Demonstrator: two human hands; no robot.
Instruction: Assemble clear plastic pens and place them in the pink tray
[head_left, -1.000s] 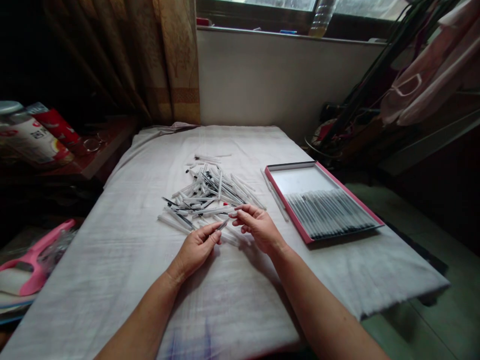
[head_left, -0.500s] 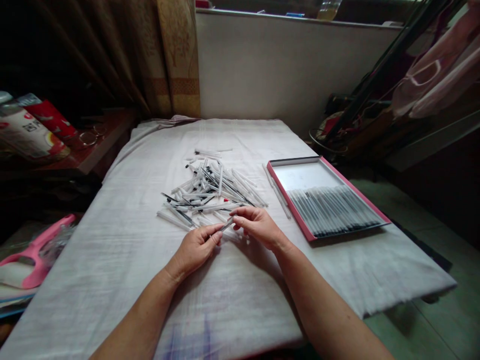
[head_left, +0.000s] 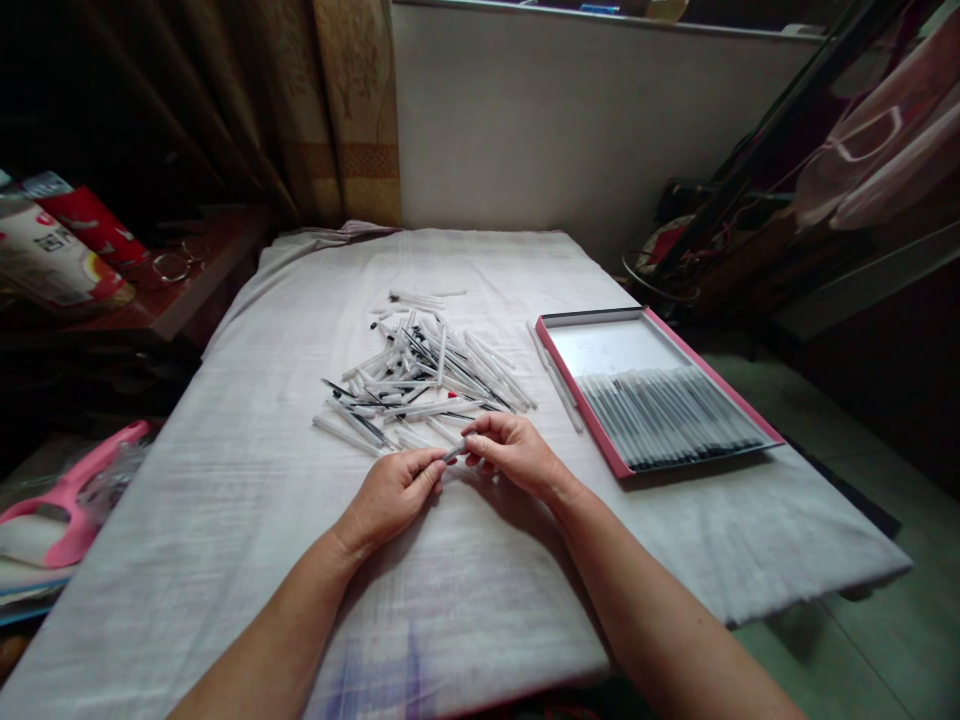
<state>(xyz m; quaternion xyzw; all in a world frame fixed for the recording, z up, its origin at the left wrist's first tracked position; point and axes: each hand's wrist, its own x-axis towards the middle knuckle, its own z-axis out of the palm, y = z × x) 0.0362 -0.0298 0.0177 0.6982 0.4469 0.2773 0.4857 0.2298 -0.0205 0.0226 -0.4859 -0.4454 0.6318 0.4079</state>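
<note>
Dim light; pale sheen in the box point(head_left: 616, 342); soft shadow under the right hand point(head_left: 514, 452); edges stretched

Left hand point(head_left: 394, 492) and right hand point(head_left: 516, 452) gripped opposite ends of a slim pen point(head_left: 454, 453) above the cloth-covered table point(head_left: 255, 500), near a loose heap of pen parts point(head_left: 421, 372), while a pink-edged box point(head_left: 583, 402), partly filled with a row of pens point(head_left: 667, 418), lay to the right.

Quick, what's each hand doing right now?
Left hand: closed, holding a slim, greyish, plastic-looking pen-like stick.
Right hand: closed, its grip pinching the same stick's other end.
</note>
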